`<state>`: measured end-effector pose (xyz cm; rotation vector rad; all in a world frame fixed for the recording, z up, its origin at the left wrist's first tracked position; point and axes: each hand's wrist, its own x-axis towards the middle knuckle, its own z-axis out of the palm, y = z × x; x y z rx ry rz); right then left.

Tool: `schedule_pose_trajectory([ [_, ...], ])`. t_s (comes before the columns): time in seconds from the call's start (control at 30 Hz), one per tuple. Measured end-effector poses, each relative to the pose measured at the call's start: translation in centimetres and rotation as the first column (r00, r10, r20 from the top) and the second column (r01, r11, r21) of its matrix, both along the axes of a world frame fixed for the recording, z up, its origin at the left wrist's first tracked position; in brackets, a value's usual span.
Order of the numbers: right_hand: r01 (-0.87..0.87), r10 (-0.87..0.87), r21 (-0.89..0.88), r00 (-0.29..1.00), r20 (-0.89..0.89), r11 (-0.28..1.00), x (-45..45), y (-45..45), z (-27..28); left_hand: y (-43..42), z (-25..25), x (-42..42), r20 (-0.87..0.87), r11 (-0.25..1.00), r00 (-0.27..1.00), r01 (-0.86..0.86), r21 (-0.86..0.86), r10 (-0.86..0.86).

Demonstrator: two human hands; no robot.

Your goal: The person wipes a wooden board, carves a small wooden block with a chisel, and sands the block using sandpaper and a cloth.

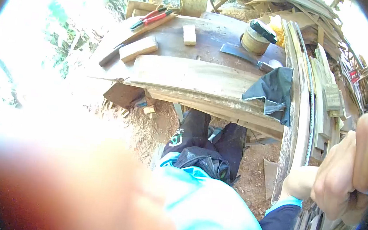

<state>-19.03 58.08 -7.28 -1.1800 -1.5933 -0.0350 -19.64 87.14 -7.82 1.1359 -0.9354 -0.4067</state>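
Outdoors, at cluttered surface (pixel 172 44). With right hand (pixel 336 181) curled near planks (pixel 321 116) stacked at surface's right; can't tell if holding anything, same for blurred left hand (pixel 77 184). Could dislodge knife (pixel 239 54) by snagging nearby cloth (pixel 276 88), or get cut brushing toothed strip (pixel 311 113).

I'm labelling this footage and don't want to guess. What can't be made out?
All in the head view:
What the right hand may hold: cut off by the dark right edge.
The left hand: the reddish blur at lower left is too unfocused to identify.
Part of the pale board: hidden under the dark cloth.
Greenery, upper left: washed out by glare.
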Motion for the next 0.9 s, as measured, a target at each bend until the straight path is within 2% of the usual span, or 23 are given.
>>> schedule_pose_trajectory([
  [0.03,-0.011,0.01,-0.011,1.0,-0.005,1.0,-1.4,10.9,-0.6,10.4,-2.2,-1.4,-0.008,1.0,1.0,-0.019,-0.016,0.019],
  [0.13,0.01,-0.01,-0.006,1.0,-0.003,1.0,-0.9,11.8,-1.7,13.6,-3.2,-0.7,-0.05,0.99,0.997,-0.06,-0.13,0.054],
  [0.17,0.005,-0.005,-0.008,1.0,0.006,1.0,-1.4,15.4,-2.2,17.9,-4.2,-1.1,-0.055,0.976,0.995,-0.088,-0.2,0.078],
  [0.23,0.0,0.0,-0.007,1.0,0.008,1.0,-1.4,16.3,-2.4,20.0,-5.9,-0.7,-0.096,0.928,0.976,-0.218,-0.302,0.198],
  [0.3,-0.004,0.004,-0.011,1.0,0.014,1.0,-1.7,17.1,-2.6,20.5,-7.7,0.7,-0.127,0.807,0.824,-0.567,-0.166,0.552],
  [0.33,-0.003,0.003,-0.006,1.0,0.014,1.0,-1.9,17.3,-2.7,19.8,-8.6,1.5,-0.09,0.631,0.625,-0.77,0.091,0.776],
  [0.4,-0.001,0.001,0.004,1.0,0.005,1.0,-2.0,17.7,-2.8,20.4,-13.3,4.0,-0.082,0.474,0.477,-0.813,0.339,0.875],
  [0.43,-0.001,0.001,0.001,1.0,-0.006,1.0,-2.0,17.9,-2.9,20.1,-14.6,3.8,-0.035,0.446,0.467,-0.816,0.368,0.884],
  [0.5,0.012,-0.012,-0.004,1.0,-0.008,1.0,-1.8,18.0,-3.0,19.2,-14.6,2.3,-0.166,0.585,0.565,-0.742,0.327,0.808],
  [0.57,0.013,-0.013,-0.023,1.0,0.001,1.0,-1.7,18.3,-3.3,18.2,-12.0,0.4,-0.252,0.74,0.698,-0.656,0.15,0.67],
  [0.6,0.011,-0.011,-0.031,1.0,0.003,0.999,-1.7,18.5,-3.3,17.5,-10.0,-0.5,-0.221,0.787,0.762,-0.615,0.052,0.609],
  [0.67,0.006,-0.006,-0.056,1.0,-0.003,0.998,-1.7,19.0,-3.5,16.6,-5.4,-1.5,0.056,0.937,0.937,-0.341,-0.074,0.346],
  [0.7,0.012,-0.012,-0.058,1.0,0.0,0.998,-1.4,19.4,-3.7,16.7,-3.8,-0.8,0.156,0.983,0.971,-0.181,-0.029,0.183],
  [0.73,0.022,-0.021,-0.058,1.0,0.007,0.998,-1.6,22.2,-3.8,19.5,-3.1,-0.6,0.183,0.998,0.981,-0.068,0.0,0.067],
  [0.8,0.07,-0.069,-0.035,0.997,0.045,0.997,-1.4,21.2,-4.1,19.5,-2.5,-0.8,0.08,0.992,0.99,0.111,0.052,-0.115],
  [0.87,0.163,-0.162,-0.002,0.983,0.088,0.987,-0.3,20.0,-4.3,19.8,-2.3,-0.8,-0.026,0.977,0.979,0.206,0.062,-0.204],
  [0.9,0.281,-0.282,0.024,0.952,0.12,0.959,1.1,19.2,-4.9,19.9,-2.3,-0.7,-0.085,0.968,0.968,0.243,0.058,-0.237],
])
